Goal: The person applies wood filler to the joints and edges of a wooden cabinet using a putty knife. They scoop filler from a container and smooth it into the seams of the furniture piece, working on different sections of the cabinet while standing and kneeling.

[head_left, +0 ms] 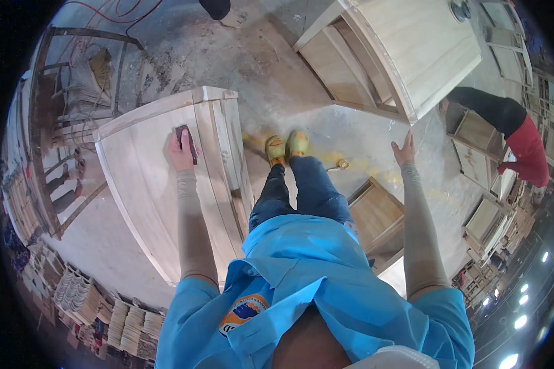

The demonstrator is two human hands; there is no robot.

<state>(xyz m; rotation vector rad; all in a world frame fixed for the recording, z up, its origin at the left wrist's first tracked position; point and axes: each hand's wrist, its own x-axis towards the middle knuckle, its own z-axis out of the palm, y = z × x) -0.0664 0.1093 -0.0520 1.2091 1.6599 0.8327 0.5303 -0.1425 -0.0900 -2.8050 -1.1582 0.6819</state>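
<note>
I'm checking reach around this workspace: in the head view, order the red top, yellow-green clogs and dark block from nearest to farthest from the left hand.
1. Dark block: held in the left hand.
2. Yellow-green clogs: right of that hand, on the wearer's feet.
3. Red top: far right, on another person.

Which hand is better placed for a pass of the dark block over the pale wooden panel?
Left, I'd judge: the left hand holds the dark block on the pale wooden panel. The right hand is well away, open and apparently empty, near the wooden cabinet at upper right.
</note>
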